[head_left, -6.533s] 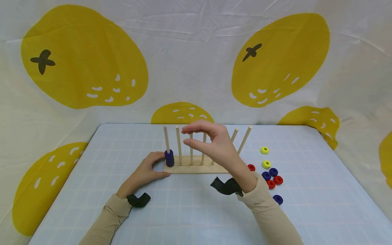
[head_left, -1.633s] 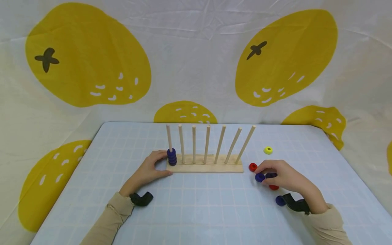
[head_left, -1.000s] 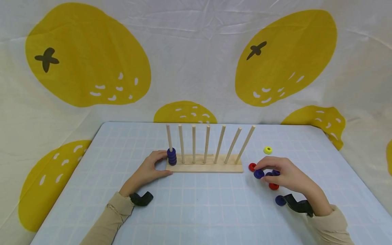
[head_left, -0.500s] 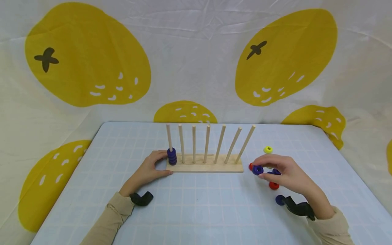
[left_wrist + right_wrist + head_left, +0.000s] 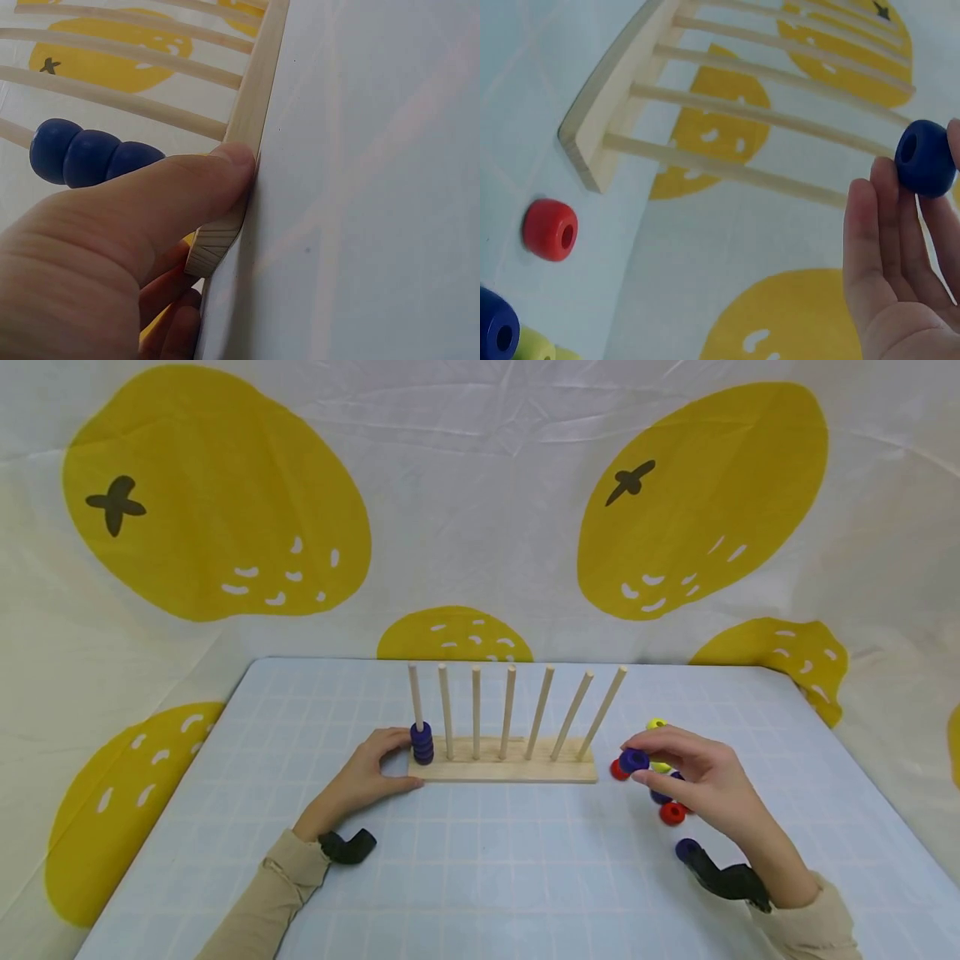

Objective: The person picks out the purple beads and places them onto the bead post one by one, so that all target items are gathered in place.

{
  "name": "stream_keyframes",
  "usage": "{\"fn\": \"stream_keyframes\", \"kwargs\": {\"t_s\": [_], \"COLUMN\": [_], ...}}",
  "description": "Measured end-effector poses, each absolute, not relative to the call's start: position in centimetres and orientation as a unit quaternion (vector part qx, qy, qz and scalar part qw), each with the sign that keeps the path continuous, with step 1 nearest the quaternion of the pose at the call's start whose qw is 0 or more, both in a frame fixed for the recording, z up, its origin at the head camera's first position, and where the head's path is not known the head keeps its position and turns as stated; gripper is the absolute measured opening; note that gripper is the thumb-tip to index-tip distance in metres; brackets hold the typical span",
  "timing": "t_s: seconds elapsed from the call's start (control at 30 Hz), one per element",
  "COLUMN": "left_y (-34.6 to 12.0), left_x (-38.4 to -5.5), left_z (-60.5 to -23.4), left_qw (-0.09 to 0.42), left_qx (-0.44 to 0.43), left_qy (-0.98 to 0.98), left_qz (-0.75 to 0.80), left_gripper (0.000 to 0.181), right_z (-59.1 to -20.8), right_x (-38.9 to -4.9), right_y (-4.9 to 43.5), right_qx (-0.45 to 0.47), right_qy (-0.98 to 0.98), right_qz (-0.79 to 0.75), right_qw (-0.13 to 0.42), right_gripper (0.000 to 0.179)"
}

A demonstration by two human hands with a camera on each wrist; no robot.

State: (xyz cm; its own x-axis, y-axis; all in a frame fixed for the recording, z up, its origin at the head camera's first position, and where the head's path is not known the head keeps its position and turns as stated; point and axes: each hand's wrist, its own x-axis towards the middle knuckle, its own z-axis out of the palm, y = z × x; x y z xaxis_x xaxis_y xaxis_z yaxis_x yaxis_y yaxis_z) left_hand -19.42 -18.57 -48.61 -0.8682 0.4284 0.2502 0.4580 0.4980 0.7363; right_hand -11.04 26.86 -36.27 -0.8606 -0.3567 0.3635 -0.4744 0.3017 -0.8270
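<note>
My left hand [image 5: 360, 787] grips the left end of a wooden peg rack [image 5: 502, 772], thumb on the front edge and fingers behind, as the left wrist view shows. A stack of dark blue beads [image 5: 422, 745] sits on the leftmost peg, beside that hand; the other pegs are bare. To the right of the rack, my right hand [image 5: 712, 781] pinches a blue bead [image 5: 926, 159] between thumb and fingertips, its hole showing. The bead is raised over the table, overlapping a red bead [image 5: 619, 770] in the head view.
Below and behind the right hand lie more loose beads: a red bead [image 5: 672, 813], a blue bead [image 5: 661, 797] and a yellow bead [image 5: 657, 723], some partly hidden. Nearer the front, another blue bead [image 5: 686, 848] is partly covered by the black wrist strap [image 5: 727, 881].
From above the pegs, my right hand has come down to the loose beads at the right and picked up a blue bead, lifting it over the last second. My left hand stays on the rack.
</note>
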Motion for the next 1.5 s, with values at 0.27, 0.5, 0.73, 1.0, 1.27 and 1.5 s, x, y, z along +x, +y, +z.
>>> {"fn": "stream_keyframes", "kwargs": {"t_s": [0.27, 0.5, 0.73, 1.0, 1.27, 1.5], "left_y": [-18.6, -18.3, -18.5, -18.6, -18.5, -18.5], "left_x": [-19.3, -19.5, -19.4, -19.3, -19.3, -19.2], "left_z": [-49.0, -49.0, -48.7, -48.7, -48.5, -48.4], "left_qw": [0.029, 0.010, 0.007, 0.008, 0.016, 0.016], "left_qx": [-0.253, -0.251, -0.248, -0.242, -0.249, -0.250], "left_qy": [-0.867, -0.868, -0.866, -0.870, -0.867, -0.867], "left_qz": [-0.428, -0.429, -0.433, -0.430, -0.432, -0.431], "left_gripper": [0.063, 0.065, 0.064, 0.064, 0.064, 0.064], "right_z": [-34.2, -31.9, -29.7, -27.2, -25.4, -24.1], "right_x": [-11.1, -11.4, -11.7, -11.9, -12.4, -13.1], "right_y": [25.8, 24.7, 23.5, 21.7, 20.3, 18.8], "right_qx": [0.224, 0.237, 0.229, 0.197, 0.165, 0.159], "right_qy": [-0.786, -0.779, -0.771, -0.787, -0.796, -0.788], "right_qz": [0.572, 0.573, 0.584, 0.573, 0.573, 0.588], "right_qw": [0.069, 0.093, 0.111, 0.114, 0.103, 0.092], "right_gripper": [0.035, 0.034, 0.032, 0.031, 0.031, 0.030]}}
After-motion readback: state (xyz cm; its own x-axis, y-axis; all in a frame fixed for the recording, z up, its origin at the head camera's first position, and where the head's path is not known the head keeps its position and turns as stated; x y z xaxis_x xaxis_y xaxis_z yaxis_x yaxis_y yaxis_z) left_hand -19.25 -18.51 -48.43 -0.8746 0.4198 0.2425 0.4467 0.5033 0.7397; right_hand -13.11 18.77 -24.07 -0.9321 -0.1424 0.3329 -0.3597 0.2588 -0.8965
